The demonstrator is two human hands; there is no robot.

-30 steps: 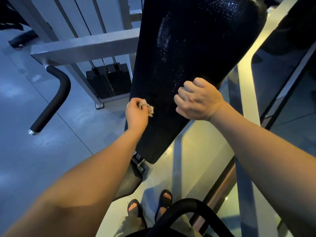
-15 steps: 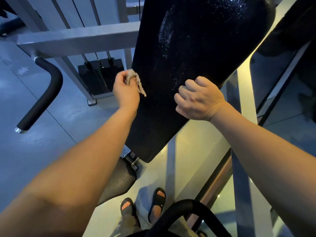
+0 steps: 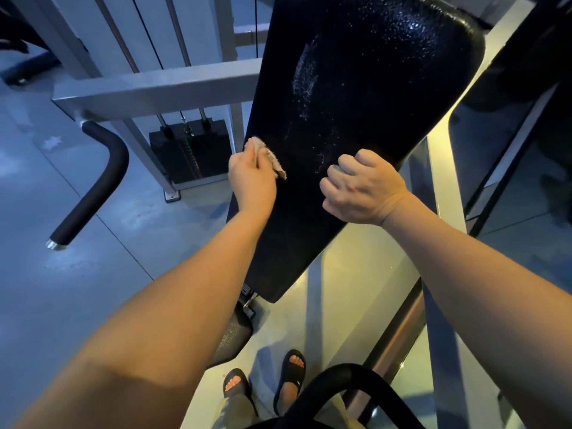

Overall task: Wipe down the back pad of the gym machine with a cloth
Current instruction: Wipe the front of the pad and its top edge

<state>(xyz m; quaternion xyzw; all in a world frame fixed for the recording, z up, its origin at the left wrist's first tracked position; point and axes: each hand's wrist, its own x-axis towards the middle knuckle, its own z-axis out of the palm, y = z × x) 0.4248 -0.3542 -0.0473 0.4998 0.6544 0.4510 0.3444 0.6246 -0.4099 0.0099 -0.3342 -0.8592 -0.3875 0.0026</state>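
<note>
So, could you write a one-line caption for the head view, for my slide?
Left hand holds a cloth against the back pad; right hand rests curled on it.

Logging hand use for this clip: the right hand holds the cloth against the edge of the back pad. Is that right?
No. The head view shows the left hand holding the cloth against the edge of the back pad.
</note>
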